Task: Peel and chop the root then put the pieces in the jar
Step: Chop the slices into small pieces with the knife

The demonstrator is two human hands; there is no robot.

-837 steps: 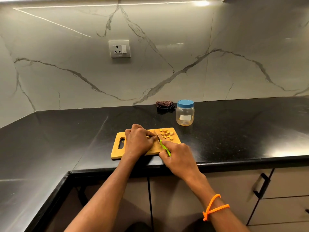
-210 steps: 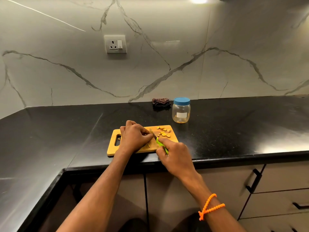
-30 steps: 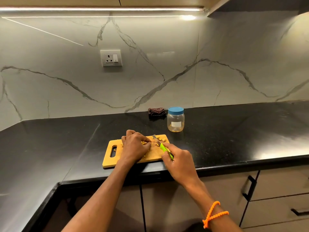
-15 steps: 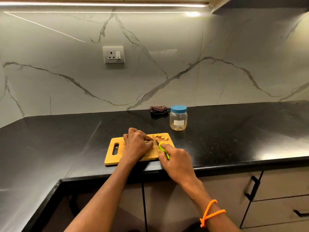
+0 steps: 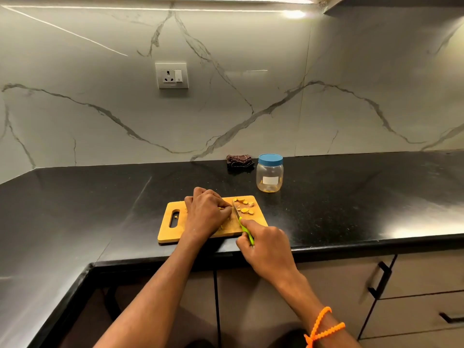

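Yellow root slices (image 5: 244, 206) lie on the wooden cutting board (image 5: 173, 232), unmoved; left hand (image 5: 206, 213) still curls over the root, right hand (image 5: 266, 243) still grips the green-handled knife (image 5: 243, 226), blade now down beside the fingers.

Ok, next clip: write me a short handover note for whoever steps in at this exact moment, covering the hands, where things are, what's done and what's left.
Left hand: curled on the cutting board, pinning the root; the root itself is almost hidden under the fingers.
Right hand: grips the green-handled knife, blade beside the left fingertips.
Cut slices lie on the board's far right corner.
Jar stands behind the board on the counter, blue lid on, a few yellow pieces at its bottom.
Done: part of the root sliced.
Left: finish chopping, open the jar, put the pieces in.
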